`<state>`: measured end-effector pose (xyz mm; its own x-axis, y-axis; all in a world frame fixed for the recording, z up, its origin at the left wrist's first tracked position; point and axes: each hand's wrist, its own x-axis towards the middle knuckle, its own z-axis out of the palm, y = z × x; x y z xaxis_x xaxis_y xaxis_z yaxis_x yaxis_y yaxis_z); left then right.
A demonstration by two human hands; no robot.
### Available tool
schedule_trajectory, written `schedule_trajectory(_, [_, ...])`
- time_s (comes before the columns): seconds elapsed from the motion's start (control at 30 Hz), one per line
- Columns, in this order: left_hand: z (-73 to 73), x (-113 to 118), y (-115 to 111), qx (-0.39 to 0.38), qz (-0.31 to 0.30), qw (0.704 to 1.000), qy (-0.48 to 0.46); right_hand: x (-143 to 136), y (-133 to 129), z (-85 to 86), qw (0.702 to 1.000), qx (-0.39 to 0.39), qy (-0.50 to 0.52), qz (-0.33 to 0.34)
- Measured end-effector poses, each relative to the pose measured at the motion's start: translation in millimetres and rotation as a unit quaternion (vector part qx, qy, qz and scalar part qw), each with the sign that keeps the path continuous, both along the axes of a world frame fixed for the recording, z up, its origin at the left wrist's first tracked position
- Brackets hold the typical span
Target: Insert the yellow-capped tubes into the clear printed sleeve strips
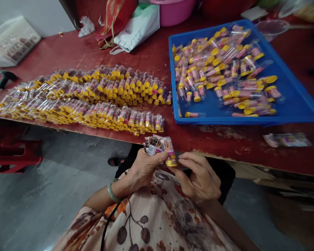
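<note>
My left hand [143,169] is closed around a small bundle of printed labels [153,144]. With its thumb it also pins a small clear tube with a yellow cap [170,151], a printed label showing on the tube's side and the cap pointing down. Just to the right, my right hand [200,177] has bent fingers held apart, the thumb and fingertips close to the yellow cap. Whether the right thumb touches the cap is hard to tell. Both hands are above my lap, at the front edge of the red table [211,139].
Stacked rows of yellow-capped tubes [94,111] cover the table's left side. A blue tray [240,121] at right holds many loose tubes with pink contents. A flat printed packet [288,139] lies near the front edge. Bags [137,29] and a pink basin [174,12] stand behind.
</note>
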<state>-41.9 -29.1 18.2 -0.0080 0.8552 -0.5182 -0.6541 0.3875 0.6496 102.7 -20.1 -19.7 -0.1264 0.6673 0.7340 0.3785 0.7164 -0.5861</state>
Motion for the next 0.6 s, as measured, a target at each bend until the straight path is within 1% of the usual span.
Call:
schedule_trajectory(0.13, [-1.4, 0.3, 2.7, 0.008, 0.003, 1.0, 0.004, -1.4, 0.6, -0.4, 1.0, 0.003, -0.005, -0.012])
schedule_trajectory(0.4, [-6.1, 4.3, 1.0, 0.016, 0.003, 0.999, 0.029, -7.7, 1.4, 4.9, 0.995, 0.074, -0.034, -0.065])
schedule_trajectory(0.5, [-7.4, 4.5, 0.4, 0.03, -0.004, 0.999, 0.029, -8.7, 1.0, 6.5, 0.992, 0.09, -0.04, -0.083])
schedule_trajectory(0.6, [-8.6, 4.2, 0.4, 0.024, -0.007, 0.999, 0.029, -8.0, 0.8, 7.0, 0.99, 0.096, -0.046, -0.09])
